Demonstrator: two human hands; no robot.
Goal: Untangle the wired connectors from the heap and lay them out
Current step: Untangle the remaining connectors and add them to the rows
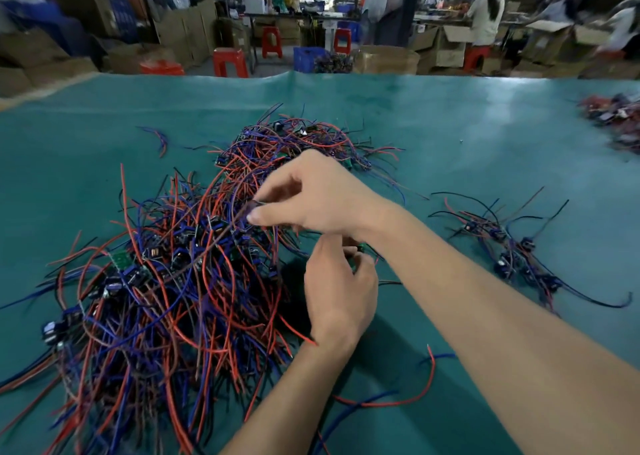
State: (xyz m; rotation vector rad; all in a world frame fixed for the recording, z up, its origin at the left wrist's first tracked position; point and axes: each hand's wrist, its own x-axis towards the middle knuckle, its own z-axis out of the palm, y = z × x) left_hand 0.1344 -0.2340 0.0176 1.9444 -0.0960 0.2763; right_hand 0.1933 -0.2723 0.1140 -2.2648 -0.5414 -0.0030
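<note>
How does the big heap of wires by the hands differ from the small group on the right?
The heap is far larger and densely tangled; the small group is sparse, its wires spread flat. Both hands work at the heap's edge; the group lies untouched. Red dominates the heap, dark wires the group. Both rest on the green mat.

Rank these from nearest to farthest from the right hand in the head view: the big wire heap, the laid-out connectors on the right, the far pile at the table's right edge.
1. big wire heap: directly under and left of the right hand, touching it.
2. laid-out connectors: on the green mat, off to the right.
3. far pile: at the table's far right edge.
</note>
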